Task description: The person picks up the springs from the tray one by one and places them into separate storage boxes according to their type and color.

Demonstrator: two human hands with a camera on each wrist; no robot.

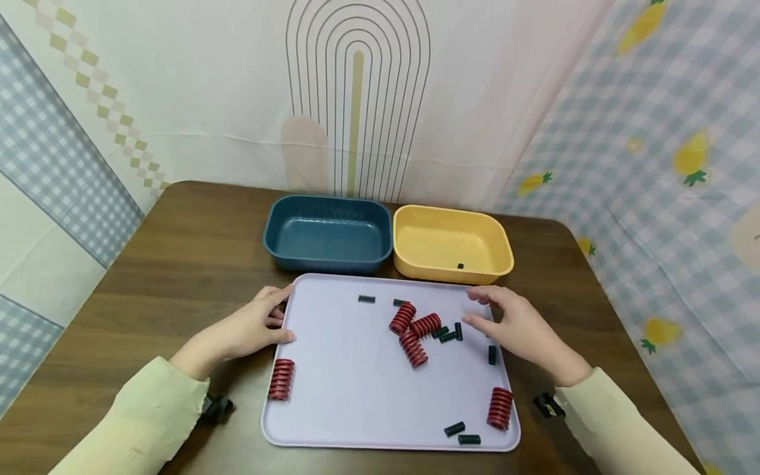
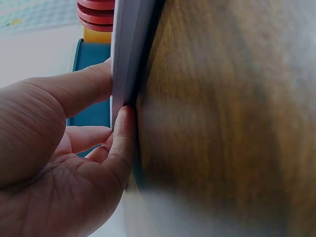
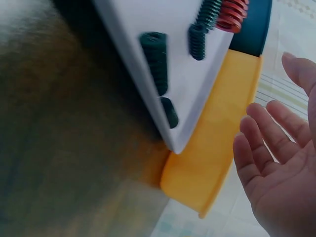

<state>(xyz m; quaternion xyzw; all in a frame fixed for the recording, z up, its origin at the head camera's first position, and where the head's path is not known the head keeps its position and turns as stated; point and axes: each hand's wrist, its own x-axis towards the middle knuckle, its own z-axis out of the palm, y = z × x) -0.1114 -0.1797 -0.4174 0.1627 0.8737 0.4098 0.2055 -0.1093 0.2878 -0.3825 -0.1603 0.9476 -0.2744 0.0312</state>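
My left hand [image 1: 252, 324] holds the left rim of a pale lilac tray [image 1: 350, 396]. In the left wrist view the thumb [image 2: 86, 89] lies on the tray's rim, and a finger [image 2: 123, 140] reaches to its underside. Over the tray's back right corner, my right hand [image 1: 513, 323] has its fingers apart and relaxed, with nothing in them. On the tray lie large red coil springs, three of them clustered [image 1: 413, 348] right of the middle, one at the left edge [image 1: 281, 380] and one at the front right [image 1: 500, 408]. Several small dark green springs [image 1: 458, 331] are scattered about.
Behind the tray, a dark teal bin [image 1: 329, 262] and a yellow bin [image 1: 454, 272] stand side by side. A small dark piece [image 1: 460, 266] shows inside the yellow one. All rest on a brown wooden table [image 1: 196, 264], with patterned cloth [image 1: 225, 99] hanging behind.
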